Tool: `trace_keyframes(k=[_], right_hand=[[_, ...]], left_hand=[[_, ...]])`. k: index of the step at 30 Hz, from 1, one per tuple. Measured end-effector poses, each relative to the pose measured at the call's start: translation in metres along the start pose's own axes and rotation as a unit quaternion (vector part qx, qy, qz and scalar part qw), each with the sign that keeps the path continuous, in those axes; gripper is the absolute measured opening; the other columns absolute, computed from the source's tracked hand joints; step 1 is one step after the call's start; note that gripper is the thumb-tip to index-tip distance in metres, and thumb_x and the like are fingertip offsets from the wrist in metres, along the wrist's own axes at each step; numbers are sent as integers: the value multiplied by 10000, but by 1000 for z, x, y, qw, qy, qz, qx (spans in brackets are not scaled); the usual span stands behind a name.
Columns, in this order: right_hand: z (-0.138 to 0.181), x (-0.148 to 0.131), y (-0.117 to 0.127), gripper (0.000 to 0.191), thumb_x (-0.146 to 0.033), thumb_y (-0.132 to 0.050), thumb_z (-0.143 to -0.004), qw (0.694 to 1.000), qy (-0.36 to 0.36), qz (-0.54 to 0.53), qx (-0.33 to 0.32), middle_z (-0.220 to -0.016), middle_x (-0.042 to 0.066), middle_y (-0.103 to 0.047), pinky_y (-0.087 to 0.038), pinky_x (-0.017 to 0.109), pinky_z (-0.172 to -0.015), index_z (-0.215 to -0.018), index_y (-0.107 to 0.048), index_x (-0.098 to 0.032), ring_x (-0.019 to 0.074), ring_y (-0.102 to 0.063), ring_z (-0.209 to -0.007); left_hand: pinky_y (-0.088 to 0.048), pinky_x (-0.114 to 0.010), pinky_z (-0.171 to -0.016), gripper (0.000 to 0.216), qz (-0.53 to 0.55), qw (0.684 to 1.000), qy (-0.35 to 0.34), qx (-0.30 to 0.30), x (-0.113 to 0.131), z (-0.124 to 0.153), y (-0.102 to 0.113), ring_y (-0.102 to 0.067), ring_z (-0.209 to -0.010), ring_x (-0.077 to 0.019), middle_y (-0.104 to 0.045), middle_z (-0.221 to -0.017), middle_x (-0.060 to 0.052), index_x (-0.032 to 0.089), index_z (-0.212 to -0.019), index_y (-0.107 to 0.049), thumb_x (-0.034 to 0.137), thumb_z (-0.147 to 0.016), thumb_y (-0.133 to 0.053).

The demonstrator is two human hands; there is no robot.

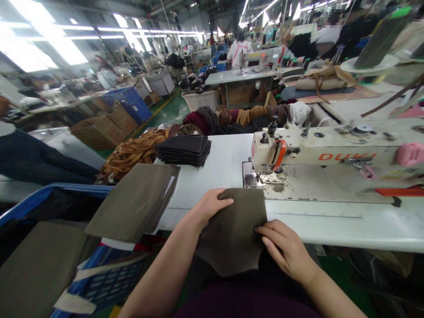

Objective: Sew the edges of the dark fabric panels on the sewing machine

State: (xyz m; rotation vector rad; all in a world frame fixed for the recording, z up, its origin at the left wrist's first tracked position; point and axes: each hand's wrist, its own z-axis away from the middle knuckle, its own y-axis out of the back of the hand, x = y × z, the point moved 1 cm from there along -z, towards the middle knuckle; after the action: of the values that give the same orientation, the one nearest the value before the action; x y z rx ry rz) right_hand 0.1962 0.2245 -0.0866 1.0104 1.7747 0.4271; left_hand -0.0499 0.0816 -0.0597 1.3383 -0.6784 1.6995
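Observation:
A dark olive fabric piece (236, 225) lies over the front edge of the white sewing table (331, 221), just in front of the needle area of the sewing machine (318, 152). My left hand (208, 207) grips the piece's upper left corner, fingers curled over its edge. My right hand (286, 247) rests on the piece's right side, fingers pressed against the cloth and pinching its edge.
A stack of olive fabric pieces (135, 203) lies at the table's left end, overhanging a blue crate (49, 192). A pile of black pieces (183, 150) and tan straps (132, 152) sit farther back. Other workers and sewing stations fill the background.

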Motion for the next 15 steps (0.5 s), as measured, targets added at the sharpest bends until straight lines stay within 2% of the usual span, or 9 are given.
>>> trace_keyframes(k=[3,4,7,9,12,15], right_hand=[[-10,6,0,345,-357,-547,-1001,985,-125,5,119,-1169,136,-625,-524,434,-932,-1308,-593,-207,260,-615,-1050],[-14,7,-1,415,-415,-575,-984,976,-167,-8,139,-1199,142,-623,-519,446,-939,-1339,-561,-200,269,-615,-1057],[-28,8,-3,568,-545,-626,-926,950,-270,-119,101,-1079,91,-684,-537,385,-821,-1360,-513,-198,243,-650,-914],[-36,6,-4,485,-582,-635,-900,927,-317,-183,77,-889,32,-687,-514,329,-723,-1197,-602,-200,216,-636,-793],[-39,5,-6,402,-606,-626,-880,904,-351,-212,119,-742,0,-619,-457,288,-651,-885,-624,-205,192,-574,-723],[-37,6,-7,397,-604,-629,-871,894,-362,-212,155,-701,-16,-574,-428,278,-637,-831,-602,-210,180,-531,-698]], left_hand=[[-567,-358,-791,556,104,993,43,-15,-1,4,-10,-714,-873,-267,-753,-1026,-122,132,-1090,-724,474,-685,-890],[-571,-357,-789,562,120,991,50,-18,-1,5,-14,-717,-861,-262,-755,-1022,-125,132,-1084,-726,476,-676,-902],[-575,-343,-750,541,131,990,57,-18,0,7,-27,-717,-805,-245,-761,-979,-115,139,-1067,-736,484,-684,-902],[-569,-323,-717,519,117,992,51,2,-1,7,-35,-712,-782,-236,-763,-952,-104,141,-1051,-745,478,-687,-898],[-547,-289,-669,483,107,993,40,34,-3,6,-42,-693,-742,-214,-760,-901,-91,131,-993,-752,485,-692,-884],[-527,-274,-648,471,112,993,33,27,-4,6,-44,-675,-718,-199,-753,-868,-87,121,-942,-746,544,-750,-827]])
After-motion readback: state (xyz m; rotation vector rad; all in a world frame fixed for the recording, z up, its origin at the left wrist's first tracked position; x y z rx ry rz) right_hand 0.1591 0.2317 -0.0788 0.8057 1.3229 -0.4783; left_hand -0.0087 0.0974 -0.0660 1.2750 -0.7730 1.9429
